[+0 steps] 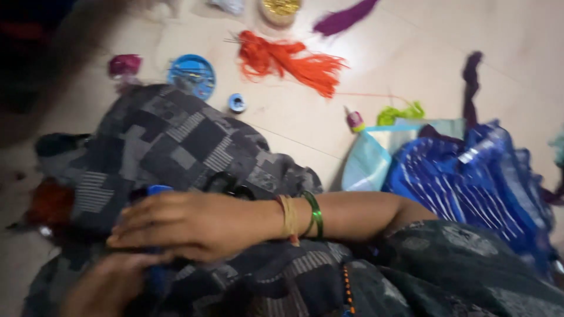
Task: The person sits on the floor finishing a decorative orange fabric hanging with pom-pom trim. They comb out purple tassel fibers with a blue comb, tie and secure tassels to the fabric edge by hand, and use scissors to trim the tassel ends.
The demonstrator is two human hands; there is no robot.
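My right hand [188,226] reaches across my lap from the right, with a yellow and a green bangle [316,214] on the wrist. Its fingers lie close together over a blue object [158,189] whose top shows above the knuckles and whose lower part shows below the hand. My left hand [106,287] is blurred at the bottom left, just under the right hand and next to the blue object's lower end. Both hands rest on dark grey patterned cloth [176,141] covering my lap. Black scissor handles [230,185] lie on the cloth behind the right wrist.
On the tiled floor ahead lie an orange thread bundle [294,58], a round blue tin [191,75], a small blue spool [237,103], green thread [400,113] and a purple strip [343,17]. A blue striped cloth [470,188] lies at the right.
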